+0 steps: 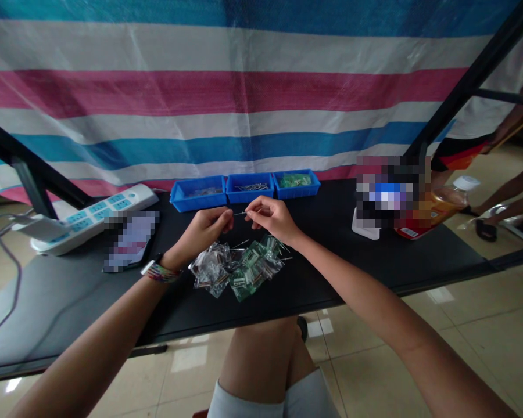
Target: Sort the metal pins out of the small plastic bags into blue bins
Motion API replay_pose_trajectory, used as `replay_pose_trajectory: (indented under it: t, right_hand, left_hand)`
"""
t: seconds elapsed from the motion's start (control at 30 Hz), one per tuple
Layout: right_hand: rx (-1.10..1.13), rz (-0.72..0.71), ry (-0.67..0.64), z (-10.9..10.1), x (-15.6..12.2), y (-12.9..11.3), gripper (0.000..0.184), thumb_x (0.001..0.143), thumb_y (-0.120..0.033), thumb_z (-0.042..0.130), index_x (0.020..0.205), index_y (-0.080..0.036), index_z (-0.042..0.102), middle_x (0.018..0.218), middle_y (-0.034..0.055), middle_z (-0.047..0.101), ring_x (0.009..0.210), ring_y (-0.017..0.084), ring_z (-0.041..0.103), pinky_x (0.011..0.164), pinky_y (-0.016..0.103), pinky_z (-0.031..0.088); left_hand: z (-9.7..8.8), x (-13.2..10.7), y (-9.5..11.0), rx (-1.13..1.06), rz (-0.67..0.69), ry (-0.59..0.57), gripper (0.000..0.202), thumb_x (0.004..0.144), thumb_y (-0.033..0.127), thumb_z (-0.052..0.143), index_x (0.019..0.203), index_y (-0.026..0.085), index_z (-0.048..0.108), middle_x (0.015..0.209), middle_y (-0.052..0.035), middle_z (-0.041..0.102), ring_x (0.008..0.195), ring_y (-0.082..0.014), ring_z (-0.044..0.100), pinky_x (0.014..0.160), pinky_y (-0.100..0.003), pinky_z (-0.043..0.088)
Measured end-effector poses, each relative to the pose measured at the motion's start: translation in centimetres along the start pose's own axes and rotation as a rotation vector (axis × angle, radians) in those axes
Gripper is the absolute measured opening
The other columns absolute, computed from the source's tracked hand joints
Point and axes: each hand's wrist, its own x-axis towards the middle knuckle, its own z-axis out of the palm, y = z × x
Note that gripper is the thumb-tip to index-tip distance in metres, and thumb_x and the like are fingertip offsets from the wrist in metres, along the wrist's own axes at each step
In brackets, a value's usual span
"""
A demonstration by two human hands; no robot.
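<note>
My left hand (207,228) and my right hand (272,217) meet above the black table (70,290), both pinched on one thin metal pin (240,213) held between their fingertips. Just below them lies a pile of small clear plastic bags (237,267), some holding green parts, others metal parts, with a loose pin beside it. A coloured beaded band sits on my left wrist. Behind my hands stand three blue bins (245,187) in a row: the left and middle ones hold metal pins, the right one green parts.
A white power strip (91,217) with a grey cable lies at the back left, a blurred flat object beside it. At the right stand a white holder and a bottle (448,203). A striped tarp hangs behind. Another person's limbs show at far right.
</note>
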Motion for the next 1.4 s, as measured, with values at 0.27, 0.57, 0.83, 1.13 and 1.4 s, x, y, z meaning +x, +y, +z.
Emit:
replay_pose_trajectory:
  t: [0.27, 0.57, 0.83, 1.13, 1.4]
  right_hand:
    - [-0.054, -0.021, 0.035, 0.1, 0.0, 0.6, 0.046, 0.09, -0.063, 0.077, 0.085, -0.018, 0.068, 0.069, -0.0007, 0.069, 0.054, 0.011, 0.063, 0.053, 0.022, 0.05]
    - [-0.058, 0.009, 0.031, 0.1, 0.0, 0.6, 0.049, 0.091, -0.066, 0.074, 0.083, -0.018, 0.069, 0.067, -0.0002, 0.069, 0.053, 0.011, 0.062, 0.052, 0.022, 0.05]
    - [0.12, 0.069, 0.048, -0.3, 0.4, 0.5, 0.031, 0.081, -0.044, 0.082, 0.095, -0.019, 0.071, 0.08, 0.0006, 0.076, 0.055, 0.011, 0.065, 0.054, 0.023, 0.054]
    - [0.173, 0.132, 0.019, -0.4, 0.2, 0.1, 0.022, 0.076, -0.034, 0.081, 0.088, -0.019, 0.07, 0.082, -0.0001, 0.074, 0.06, 0.011, 0.066, 0.055, 0.023, 0.056]
    - [0.084, 0.037, 0.222, -1.6, 1.6, 0.9, 0.027, 0.077, -0.04, 0.083, 0.087, -0.019, 0.07, 0.082, 0.0005, 0.074, 0.058, 0.01, 0.064, 0.053, 0.022, 0.056]
  left_hand:
    - [-0.1, -0.2, 0.7, -0.088, 0.028, -0.024, 0.042, 0.102, 0.056, 0.064, 0.088, 0.017, 0.068, 0.081, -0.0041, 0.07, 0.077, -0.0188, 0.064, 0.072, -0.028, 0.048]
    - [0.0, -0.2, 0.8, -0.184, 0.048, 0.042, 0.038, 0.098, 0.054, 0.071, 0.094, 0.017, 0.069, 0.084, -0.0038, 0.068, 0.078, -0.0178, 0.063, 0.073, -0.028, 0.051]
    - [0.1, 0.1, 0.2, -0.066, 0.005, 0.071, 0.052, 0.102, 0.063, 0.061, 0.08, 0.017, 0.072, 0.076, -0.005, 0.072, 0.072, -0.018, 0.064, 0.067, -0.028, 0.049]
    - [0.2, 0.2, 1.0, -0.103, -0.036, 0.069, 0.059, 0.099, 0.072, 0.061, 0.08, 0.017, 0.073, 0.078, -0.0066, 0.074, 0.074, -0.0196, 0.067, 0.07, -0.029, 0.053]
    - [0.0, 0.0, -0.2, -0.074, -0.06, -0.016, 0.049, 0.101, 0.063, 0.059, 0.09, 0.017, 0.074, 0.085, -0.0074, 0.076, 0.079, -0.0214, 0.07, 0.071, -0.03, 0.054]
